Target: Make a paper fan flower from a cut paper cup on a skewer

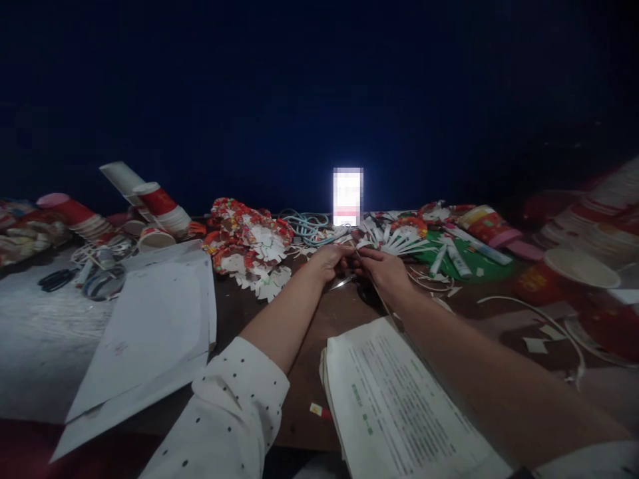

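Note:
My left hand (327, 264) and my right hand (385, 271) meet over the middle of the table, fingertips pinched close together. Between them is a thin pale strip (382, 303); its tail hangs down past my right hand toward a printed booklet (389, 399). Whether the strip is paper or cord is too blurred to tell. Just beneath my fingers lies a shiny curved piece (342, 283), partly hidden. Beyond my right hand sits a white fringed paper cutting (394, 239), its strips fanned out. My fingertips partly hide what they grip.
A lit phone (348, 196) stands at the back. To the left are red-and-white cut paper pieces (249, 233), white sheets (154, 326), black-handled scissors (57, 279) and stacked paper cups (162, 209). White tubes (458, 258) and more cups (574, 269) are on the right.

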A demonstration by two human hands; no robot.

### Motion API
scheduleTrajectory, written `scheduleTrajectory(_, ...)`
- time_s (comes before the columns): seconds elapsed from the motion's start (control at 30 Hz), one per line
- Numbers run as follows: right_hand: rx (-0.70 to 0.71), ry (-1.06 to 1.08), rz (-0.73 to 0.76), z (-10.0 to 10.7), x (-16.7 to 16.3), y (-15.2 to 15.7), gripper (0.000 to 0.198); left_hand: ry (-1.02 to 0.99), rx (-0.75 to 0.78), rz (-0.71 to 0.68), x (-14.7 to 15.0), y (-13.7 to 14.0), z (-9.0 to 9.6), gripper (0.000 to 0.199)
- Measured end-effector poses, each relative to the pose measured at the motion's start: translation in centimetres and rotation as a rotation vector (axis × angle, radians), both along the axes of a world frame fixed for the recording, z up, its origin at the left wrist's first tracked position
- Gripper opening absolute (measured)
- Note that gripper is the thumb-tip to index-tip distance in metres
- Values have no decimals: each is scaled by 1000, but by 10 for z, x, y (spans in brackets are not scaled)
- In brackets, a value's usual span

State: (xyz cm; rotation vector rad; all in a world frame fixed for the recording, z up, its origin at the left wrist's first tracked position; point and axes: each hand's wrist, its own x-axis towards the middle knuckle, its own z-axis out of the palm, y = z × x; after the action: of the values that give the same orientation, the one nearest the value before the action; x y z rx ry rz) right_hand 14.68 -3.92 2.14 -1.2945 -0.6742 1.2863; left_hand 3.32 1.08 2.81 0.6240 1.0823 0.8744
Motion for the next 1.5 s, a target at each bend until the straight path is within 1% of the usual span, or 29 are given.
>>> scheduleTrajectory(0.17,4,-22,-6,2,3,-1,23,-7,3,-19,-1,-2,4,15)
scheduleTrajectory(0.5,28,20,-13,0,4,1,21,-26,19,-38,-2,-3,4,11)
scheduleTrajectory(0.63,20,69,-20,2,2,0,21,-13,41,-43,-2,-3,1,13)
scheduleTrajectory(0.77,24,143,-12,3,1,0,22,-36,62,-62,-3,0,-1,10)
scheduleTrajectory(0.9,57,186,9,0,3,1,22,-64,63,-83,-3,-1,1,15)
scheduleTrajectory(0.97,66,209,13,-1,4,2,21,-63,72,-88,-3,-2,2,11)
scheduleTrajectory(1.03,64,229,16,-1,4,3,20,-46,85,-82,-3,-3,2,7)
scheduleTrajectory(1.13,44,238,19,1,2,2,22,-24,95,-60,-4,-3,0,10)
scheduleTrajectory(1.23,24,223,12,4,0,0,22,-10,91,-41,-3,-2,-3,7)
scheduleTrajectory(1.5,56,131,12,-1,-1,-2,22,64,69,36,4,-2,-4,9)
